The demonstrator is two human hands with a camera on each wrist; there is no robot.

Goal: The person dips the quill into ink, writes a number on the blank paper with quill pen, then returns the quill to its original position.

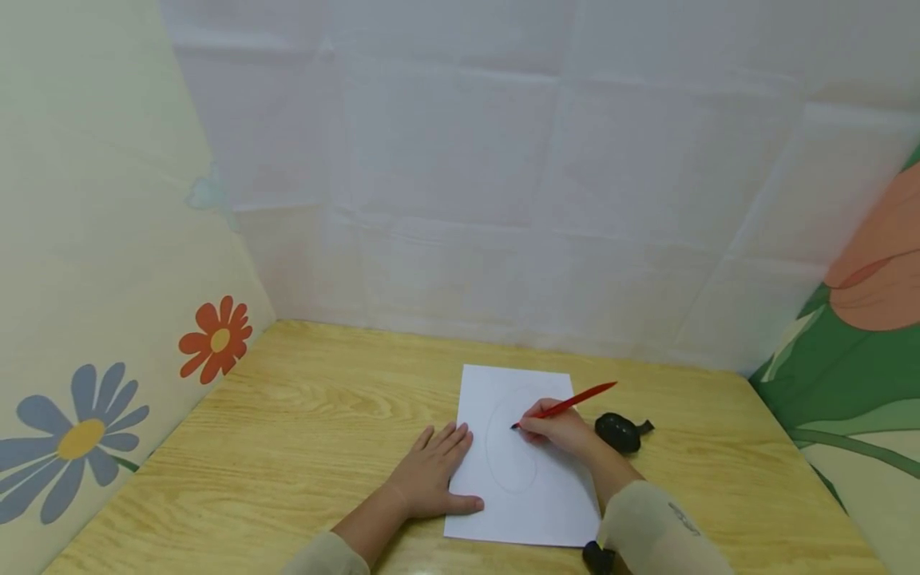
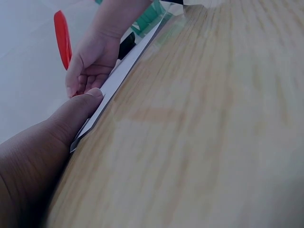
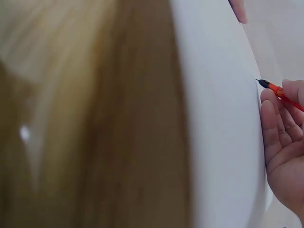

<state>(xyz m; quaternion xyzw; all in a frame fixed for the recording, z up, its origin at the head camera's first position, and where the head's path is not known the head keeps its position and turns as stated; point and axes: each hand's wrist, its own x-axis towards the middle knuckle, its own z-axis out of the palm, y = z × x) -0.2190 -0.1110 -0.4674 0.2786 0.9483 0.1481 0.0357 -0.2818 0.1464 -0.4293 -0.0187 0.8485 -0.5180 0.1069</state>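
Observation:
A white sheet of paper (image 1: 561,511) lies on the wooden table, with a faint grey curved outline drawn on it. My left hand (image 1: 429,477) rests flat on the sheet's left edge, fingers spread and thumb lying on its lower left part. In my right hand (image 1: 557,427) a red pencil (image 1: 585,394) is pinched between thumb and fingers, its dark tip at the paper inside the outline. The right wrist view shows the black cone and thin point of the pencil (image 3: 264,83) close to the sheet. My left thumb (image 2: 78,111) presses the paper edge in the left wrist view.
A black rounded object with a short strap (image 1: 618,433) sits just right of the sheet, beside my right forearm. Another dark object (image 1: 598,557) shows under my right sleeve at the bottom. Wood-grain table surface (image 1: 309,407) extends left; cloth walls stand behind and at both sides.

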